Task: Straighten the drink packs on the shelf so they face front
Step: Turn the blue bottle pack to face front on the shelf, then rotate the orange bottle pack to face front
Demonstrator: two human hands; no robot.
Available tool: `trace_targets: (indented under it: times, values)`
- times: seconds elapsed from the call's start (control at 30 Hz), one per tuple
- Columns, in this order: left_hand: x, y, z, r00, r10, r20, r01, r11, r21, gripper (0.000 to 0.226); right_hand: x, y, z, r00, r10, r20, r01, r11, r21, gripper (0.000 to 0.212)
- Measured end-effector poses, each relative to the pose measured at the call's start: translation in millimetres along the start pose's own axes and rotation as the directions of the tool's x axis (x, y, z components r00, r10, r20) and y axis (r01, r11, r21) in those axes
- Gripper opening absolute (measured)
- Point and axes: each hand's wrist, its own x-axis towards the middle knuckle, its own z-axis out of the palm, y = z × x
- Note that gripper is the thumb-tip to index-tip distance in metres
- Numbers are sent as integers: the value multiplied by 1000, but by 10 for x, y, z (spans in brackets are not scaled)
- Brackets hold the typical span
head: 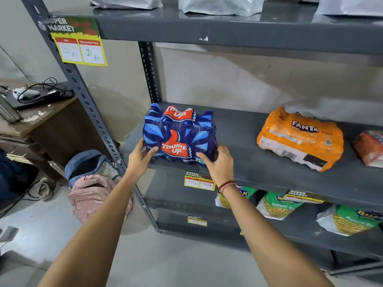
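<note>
A blue Thums Up drink pack [179, 133] stands upright at the left end of the grey middle shelf [244, 162], its logo facing me. My left hand [143, 157] grips its lower left corner and my right hand [217, 162] grips its lower right corner. An orange Fanta pack [300, 139] lies tilted on the same shelf to the right, turned at an angle. At the far right edge sits part of a red-orange pack [371, 148], cut off by the frame.
Silver pouches [219, 5] line the top shelf. Green snack bags [277, 206] fill the lower shelf. Price tags [199, 181] hang on the shelf edges. A slotted upright post [87, 96] stands at left, with backpacks [93, 183] on the floor and a wooden desk [41, 121] beyond.
</note>
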Motion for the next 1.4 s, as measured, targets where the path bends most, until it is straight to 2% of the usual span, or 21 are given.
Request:
trace_targets:
  times: [0.33, 0.4, 0.47, 0.53, 0.6, 0.63, 0.7, 0.77, 0.8, 0.87, 0.93, 1.03, 1.07, 1.13, 1.2, 1.27, 1.4]
  values:
    - [-17, 63, -14, 999, -33, 32, 31, 998, 57, 57, -50, -53, -29, 999, 11, 30, -10, 999, -39, 57]
    - [-60, 115, 26, 999, -55, 1, 54, 996, 65, 57, -33, -61, -54, 999, 7, 50, -6, 1000, -20, 57]
    - [-181, 167, 142, 983, -98, -155, 108, 992, 61, 61, -8, -53, -109, 996, 6, 85, -9, 999, 32, 59]
    - [-422, 259, 349, 896, -149, -419, 141, 989, -50, 61, 9, -13, -189, 992, -3, 124, -5, 998, 65, 62]
    - [-715, 396, 675, 794, -105, -599, 39, 992, -122, 45, 25, 65, -345, 992, 12, 127, -23, 996, 84, 69]
    - [-845, 487, 893, 786, -58, -616, -30, 991, -130, 35, 46, 125, -466, 994, 25, 106, -36, 995, 97, 70]
    - [-1031, 657, 1373, 859, 32, -510, -118, 983, -137, 18, 116, 274, -790, 999, 35, 25, -37, 994, 106, 63]
    - [-1086, 819, 1801, 952, 105, -287, -146, 981, -127, 10, 215, 438, -1174, 996, 46, -71, -40, 996, 85, 54]
    - [-1057, 930, 2016, 972, 157, -175, -175, 980, -92, 9, 273, 549, -1414, 991, 53, -124, -47, 998, 48, 50]
    - [-888, 1103, 2299, 974, 220, -55, -221, 975, -20, 14, 374, 720, -1804, 973, 66, -220, -77, 996, -43, 43]
    - [-666, 1296, 2539, 971, 239, -10, -239, 971, -2, 19, 459, 885, -2187, 940, 73, -334, -118, 986, -117, 38]
    - [-310, 1543, 2917, 957, 283, 68, -288, 954, 85, 27, 627, 1131, -2666, 896, 107, -431, -227, 944, -238, 46]
    - [-178, 1589, 3026, 954, 286, 95, -297, 946, 133, 33, 688, 1195, -2759, 899, 161, -408, -286, 920, -268, 56]
    - [68, 1675, 3235, 967, 204, 154, -234, 950, 206, 47, 802, 1306, -2859, 892, 368, -264, -432, 866, -253, 79]
    - [272, 1719, 3395, 972, 61, 225, -123, 954, 273, 57, 883, 1368, -2877, 816, 575, -58, -578, 808, -116, 92]
    - [374, 1710, 3478, 958, -65, 280, -18, 958, 285, 62, 904, 1402, -2843, 761, 645, 72, -648, 761, 28, 86]
    - [378, 1603, 3493, 966, -111, 233, 62, 976, 206, 67, 910, 1539, -2766, 786, 619, 14, -612, 773, 169, 67]
